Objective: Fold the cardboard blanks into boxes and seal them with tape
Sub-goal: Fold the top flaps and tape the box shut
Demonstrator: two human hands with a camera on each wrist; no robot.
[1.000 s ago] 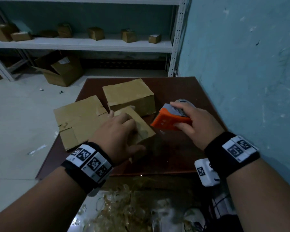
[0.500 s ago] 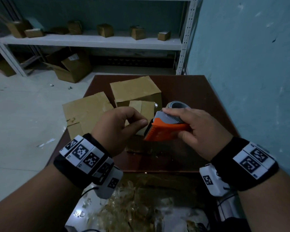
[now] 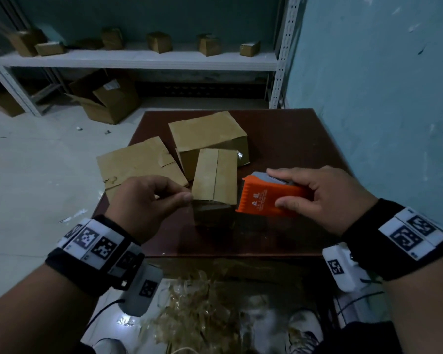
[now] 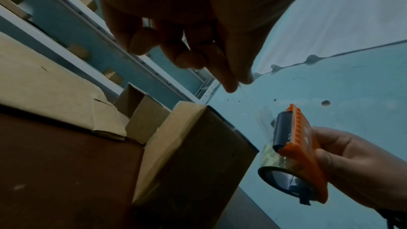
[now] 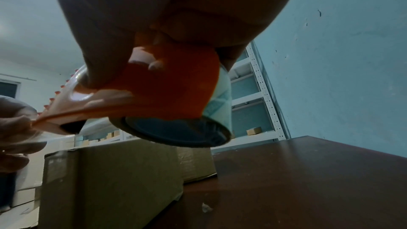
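A small folded cardboard box (image 3: 215, 175) stands mid-table, its top flaps meeting in a seam. My left hand (image 3: 149, 200) is at the box's near left corner, thumb and forefinger pinched on the end of the clear tape (image 4: 253, 104). My right hand (image 3: 325, 198) grips the orange tape dispenser (image 3: 266, 200) just right of the box. In the left wrist view the pinching fingers (image 4: 220, 62) hover above the box (image 4: 193, 154), with the dispenser (image 4: 301, 149) lower right. In the right wrist view the dispenser (image 5: 167, 93) hangs over the box (image 5: 110, 177).
A larger closed box (image 3: 207, 131) sits behind the small one, flat cardboard blanks (image 3: 136, 164) to its left. The brown table (image 3: 292, 139) stands against a blue wall on the right. Shelves with small boxes stand at the back. Crumpled tape scraps (image 3: 202, 315) lie below the table's near edge.
My left hand left the small box and took the tape end at the dispenser. The two hands have since drawn apart, with the box standing between them.
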